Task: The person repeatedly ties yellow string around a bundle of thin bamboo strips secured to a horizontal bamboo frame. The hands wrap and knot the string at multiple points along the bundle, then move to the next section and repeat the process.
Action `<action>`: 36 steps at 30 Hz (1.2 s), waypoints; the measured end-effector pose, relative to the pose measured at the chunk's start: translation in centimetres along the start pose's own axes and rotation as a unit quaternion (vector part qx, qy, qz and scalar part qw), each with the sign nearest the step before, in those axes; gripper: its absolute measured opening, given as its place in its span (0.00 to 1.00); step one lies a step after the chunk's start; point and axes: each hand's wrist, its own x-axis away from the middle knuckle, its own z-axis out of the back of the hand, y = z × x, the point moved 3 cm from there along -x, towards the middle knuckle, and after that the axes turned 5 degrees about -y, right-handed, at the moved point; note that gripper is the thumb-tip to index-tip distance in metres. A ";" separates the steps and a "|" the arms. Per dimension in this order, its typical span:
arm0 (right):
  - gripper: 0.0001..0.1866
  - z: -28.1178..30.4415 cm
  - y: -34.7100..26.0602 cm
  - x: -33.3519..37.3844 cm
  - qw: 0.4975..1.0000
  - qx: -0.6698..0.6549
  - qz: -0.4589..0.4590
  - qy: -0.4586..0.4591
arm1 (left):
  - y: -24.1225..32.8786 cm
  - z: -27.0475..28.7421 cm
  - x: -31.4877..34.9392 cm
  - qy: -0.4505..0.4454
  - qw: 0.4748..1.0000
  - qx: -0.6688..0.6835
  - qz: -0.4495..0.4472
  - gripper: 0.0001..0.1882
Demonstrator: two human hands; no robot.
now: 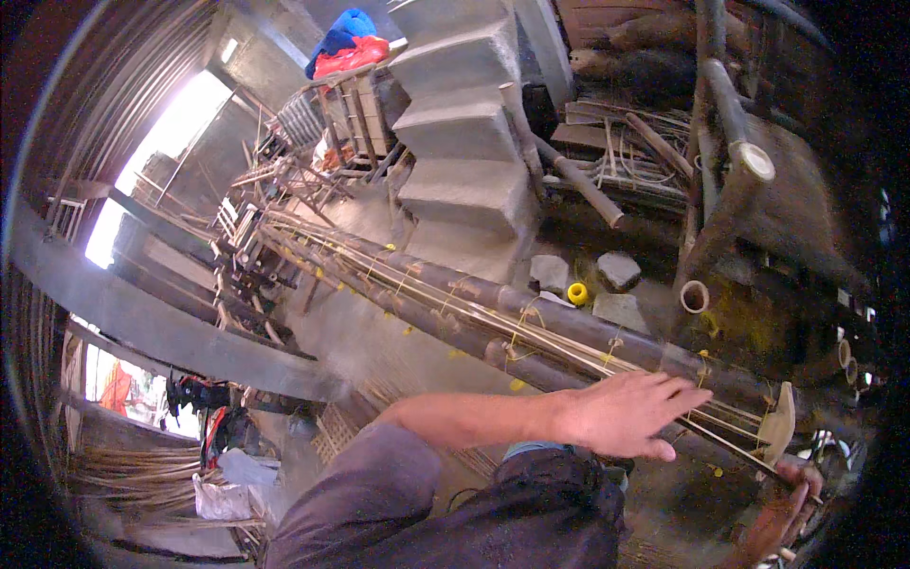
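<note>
Two long dark poles [445, 278] run side by side from the far left to the near right, with yellow ties along them. Thin pale strips [569, 351], which look like split bamboo, lie lengthwise between the poles. Over the strips stretches my left hand [635, 412], palm down, its fingers extended and holding nothing. At the lower right, my right hand [791, 503] is closed around the near end of a thin stick [744, 459], dark toward that end. A pale curved wooden piece [779, 427] stands across the strips' near end, just beyond my right hand.
Concrete steps [464, 123] rise beyond the poles. Stone blocks [620, 271] and a yellow ring-shaped roll [577, 294] sit on the floor there. Cut bamboo poles [735, 123] lean at the right. White sacks [227, 488] and bundled strips [133, 488] lie at the lower left.
</note>
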 end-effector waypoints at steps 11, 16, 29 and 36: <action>0.18 -14.5 0.1 -0.9 0.966 -0.137 0.198 -0.091 | -12.1 -7.6 -1.5 -0.225 0.963 0.024 0.147 0.17; 0.07 -20.9 7.3 -5.1 0.969 -0.018 -0.039 0.243 | -11.9 -6.8 -1.5 -0.101 0.972 0.012 0.214 0.26; 0.18 -4.7 18.9 5.4 0.973 -0.015 -0.178 0.149 | -15.3 -11.0 -2.7 -0.059 0.994 -0.037 0.085 0.11; 0.19 -6.2 23.1 18.3 0.946 0.141 -0.272 -0.106 | -14.5 -16.3 -6.1 -0.103 0.982 -0.068 0.142 0.09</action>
